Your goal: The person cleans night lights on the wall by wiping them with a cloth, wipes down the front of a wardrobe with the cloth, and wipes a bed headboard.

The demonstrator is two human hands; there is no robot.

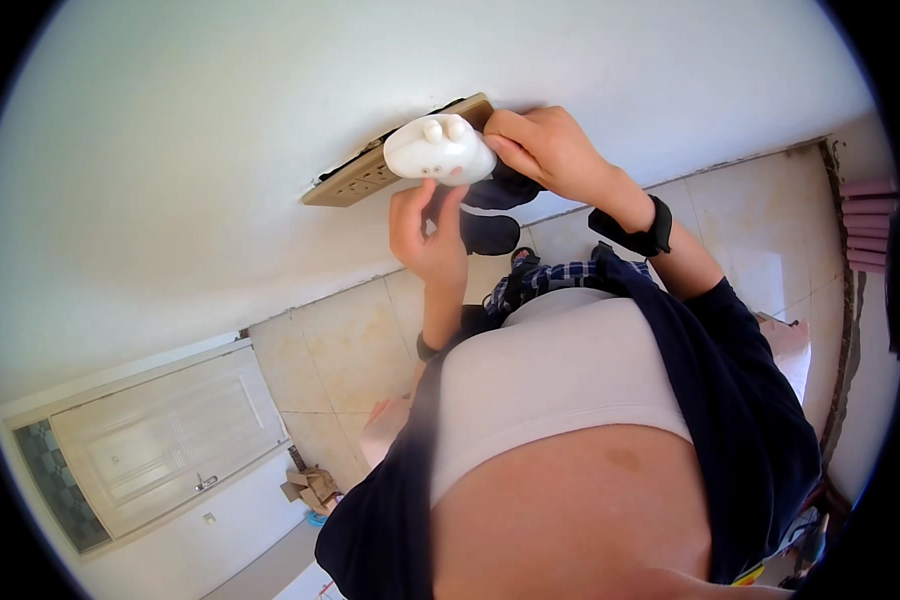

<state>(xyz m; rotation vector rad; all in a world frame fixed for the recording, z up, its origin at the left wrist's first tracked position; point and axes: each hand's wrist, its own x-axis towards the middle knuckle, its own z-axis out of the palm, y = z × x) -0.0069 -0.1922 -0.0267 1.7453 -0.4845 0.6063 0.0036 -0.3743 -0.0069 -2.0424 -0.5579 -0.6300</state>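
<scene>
A rounded white device (430, 152) with two ear-like knobs and a small face is in front of a tan socket panel (355, 182) on the wall. My left hand (428, 232) pinches the device's lower edge between thumb and fingers. To its right, my right hand (555, 152) is closed by the device's side and the panel's right end. What those right fingertips grip is hidden. The device covers the middle of the panel, so I cannot tell whether it is plugged in. Several sockets show on the panel's left part.
A dark gap runs along the panel's upper edge on the white wall (200, 150). Dark shoe-like shapes (490, 235) lie below my hands over the tiled floor (340, 335). A white door (170, 435) and a cardboard box (315, 488) are at the lower left.
</scene>
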